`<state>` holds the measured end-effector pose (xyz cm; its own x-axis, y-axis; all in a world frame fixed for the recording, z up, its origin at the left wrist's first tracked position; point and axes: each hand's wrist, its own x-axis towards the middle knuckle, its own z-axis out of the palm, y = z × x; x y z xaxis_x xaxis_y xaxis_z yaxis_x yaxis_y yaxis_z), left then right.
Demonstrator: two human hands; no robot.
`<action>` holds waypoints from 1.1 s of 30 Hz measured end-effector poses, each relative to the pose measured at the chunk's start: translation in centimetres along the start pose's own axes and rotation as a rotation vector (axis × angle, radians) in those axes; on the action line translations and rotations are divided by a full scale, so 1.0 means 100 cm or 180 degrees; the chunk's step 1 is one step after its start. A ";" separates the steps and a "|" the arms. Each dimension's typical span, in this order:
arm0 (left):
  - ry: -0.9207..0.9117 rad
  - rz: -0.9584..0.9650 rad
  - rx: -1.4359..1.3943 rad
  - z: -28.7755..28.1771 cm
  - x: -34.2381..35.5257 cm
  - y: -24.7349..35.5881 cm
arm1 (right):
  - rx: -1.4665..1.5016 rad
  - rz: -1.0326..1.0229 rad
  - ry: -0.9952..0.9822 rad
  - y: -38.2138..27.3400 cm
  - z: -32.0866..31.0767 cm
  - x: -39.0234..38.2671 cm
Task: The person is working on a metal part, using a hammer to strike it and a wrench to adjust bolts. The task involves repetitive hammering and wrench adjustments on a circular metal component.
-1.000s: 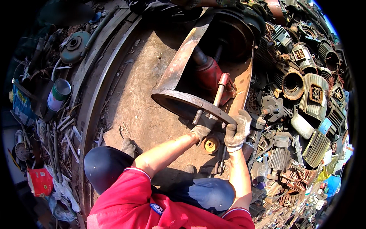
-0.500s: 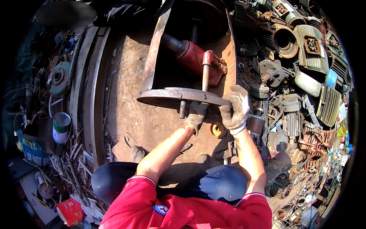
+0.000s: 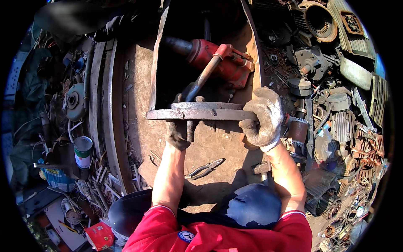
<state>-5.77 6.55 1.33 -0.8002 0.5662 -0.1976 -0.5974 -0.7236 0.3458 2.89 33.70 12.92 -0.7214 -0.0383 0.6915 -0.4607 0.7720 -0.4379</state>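
Observation:
My right hand (image 3: 264, 117), in a pale work glove, is closed on the right edge of a thick round metal plate (image 3: 201, 114), thumb below and fingers over the top. A threaded bolt (image 3: 190, 131) sticks out of the plate toward me. My gloved left hand (image 3: 177, 133) reaches up behind the plate, which hides much of it. Its fingers show in shadow above the plate, around the low end of a lever (image 3: 205, 75). That lever slants down to the left from a red hydraulic jack (image 3: 212, 63), lying inside a metal frame (image 3: 158, 59).
Pliers (image 3: 205, 169) lie on the ground near my knees, with a hammer (image 3: 262, 168) to their right. Long metal beams (image 3: 111, 109) run along the left, beside a paint can (image 3: 83, 152). Motor housings (image 3: 319, 21) and scrap parts pile up on the right.
The jack lever has swung left, from upright to slanted, and my left hand has moved left with it. My right hand stays on the plate's edge. The view has shifted, uncovering the pliers.

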 end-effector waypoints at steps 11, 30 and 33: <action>0.1495 -0.0921 0.3579 0.141 0.003 -0.030 | 0.0024 0.0109 0.0012 0.003 -0.003 -0.003; 0.0877 -0.0599 0.2025 0.044 0.007 -0.031 | 0.0074 0.0036 0.0186 -0.003 -0.006 0.003; 0.0380 0.0368 0.3255 0.040 0.012 -0.006 | 0.0068 0.0017 0.0172 -0.001 -0.006 0.003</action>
<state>-6.19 9.28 4.56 -0.8831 0.4315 -0.1840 -0.2309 -0.0585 0.9712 3.02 33.95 13.56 -0.6951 0.0004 0.7189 -0.4684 0.7584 -0.4534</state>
